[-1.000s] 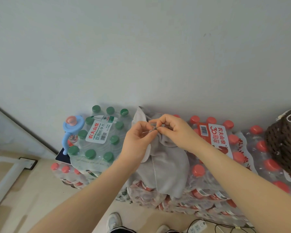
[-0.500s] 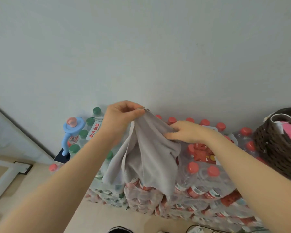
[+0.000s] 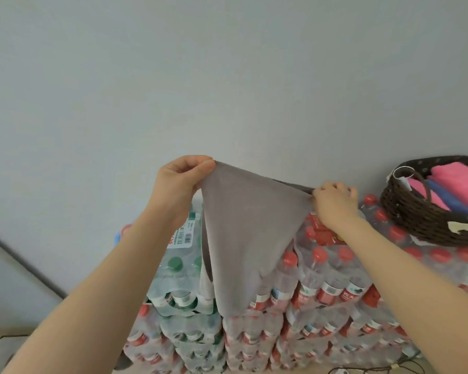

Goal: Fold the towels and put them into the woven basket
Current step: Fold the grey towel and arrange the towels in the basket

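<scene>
Left hand (image 3: 179,182) and right hand (image 3: 333,202) each pinch corner of soft grey cloth towel (image 3: 243,238), hanging unfolded over bottle packs (image 3: 322,290). Dark woven basket (image 3: 416,222), three o'clock, already holds folded pink and blue towels (image 3: 454,184).

On the shrink-wrapped pack of green-capped clear water bottles (image 3: 185,261), a white rectangular label with a green band (image 3: 183,234) carries a row of dark Chinese characters that reads, as far as it can be made out, 饮用纯净水, with a printed barcode beside them and a sliver of red lettering at its lower left edge, too cut off to read. The red wrappers on the stacked clear red-capped bottles (image 3: 326,291) bear white characters too blurred to read. A cream tag (image 3: 455,227) on the dark brown woven basket (image 3: 427,225) shows no legible print.
</scene>
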`<state>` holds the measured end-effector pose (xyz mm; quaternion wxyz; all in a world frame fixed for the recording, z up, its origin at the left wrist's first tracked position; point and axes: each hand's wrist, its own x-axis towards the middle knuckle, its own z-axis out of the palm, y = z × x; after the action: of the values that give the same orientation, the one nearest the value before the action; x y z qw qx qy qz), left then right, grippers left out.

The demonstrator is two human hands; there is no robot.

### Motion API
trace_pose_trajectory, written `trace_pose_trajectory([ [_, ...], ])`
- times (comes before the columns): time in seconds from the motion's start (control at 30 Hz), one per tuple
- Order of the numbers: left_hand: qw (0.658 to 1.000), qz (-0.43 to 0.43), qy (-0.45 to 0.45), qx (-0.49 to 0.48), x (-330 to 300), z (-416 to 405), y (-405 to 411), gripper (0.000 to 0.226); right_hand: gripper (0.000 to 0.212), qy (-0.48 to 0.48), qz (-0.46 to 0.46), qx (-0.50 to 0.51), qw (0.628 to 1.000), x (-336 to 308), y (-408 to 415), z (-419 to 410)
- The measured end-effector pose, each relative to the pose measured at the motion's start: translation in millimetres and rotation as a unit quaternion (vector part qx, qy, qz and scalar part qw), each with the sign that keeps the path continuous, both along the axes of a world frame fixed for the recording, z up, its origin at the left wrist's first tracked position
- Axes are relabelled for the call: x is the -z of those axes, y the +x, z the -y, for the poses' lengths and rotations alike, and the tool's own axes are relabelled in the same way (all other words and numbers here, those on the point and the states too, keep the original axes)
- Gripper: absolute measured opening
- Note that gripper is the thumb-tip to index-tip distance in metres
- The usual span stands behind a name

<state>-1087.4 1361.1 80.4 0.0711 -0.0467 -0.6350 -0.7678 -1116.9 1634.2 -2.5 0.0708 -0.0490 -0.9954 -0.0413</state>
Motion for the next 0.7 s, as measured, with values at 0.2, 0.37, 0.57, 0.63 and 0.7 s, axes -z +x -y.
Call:
trace_pose_trajectory([
  [0.2,0.999,-0.024,0.023,-0.036,-12.8,23.6,3.3,0.019,0.026,-0.171,-0.231,0.093,0.953,-33.4,35.5,1.3],
  [0.37,0.998,-0.039,0.000,-0.057,-26.0,34.1,7.7,0.020,0.026,-0.292,-0.306,0.057,0.904,-61.2,56.6,5.1],
  [0.57,0.996,-0.070,0.021,-0.048,-60.0,42.4,2.9,0.019,0.019,-0.445,-0.432,-0.004,0.785,-117.0,71.4,7.7],
  [0.63,0.998,-0.043,0.029,-0.021,-65.0,43.6,-2.2,0.019,0.018,-0.427,-0.465,-0.010,0.775,-127.4,71.0,5.8],
  [0.7,0.999,-0.026,0.037,0.009,-69.0,45.7,-8.3,0.018,0.018,-0.386,-0.489,-0.025,0.782,-132.6,69.2,6.4],
])
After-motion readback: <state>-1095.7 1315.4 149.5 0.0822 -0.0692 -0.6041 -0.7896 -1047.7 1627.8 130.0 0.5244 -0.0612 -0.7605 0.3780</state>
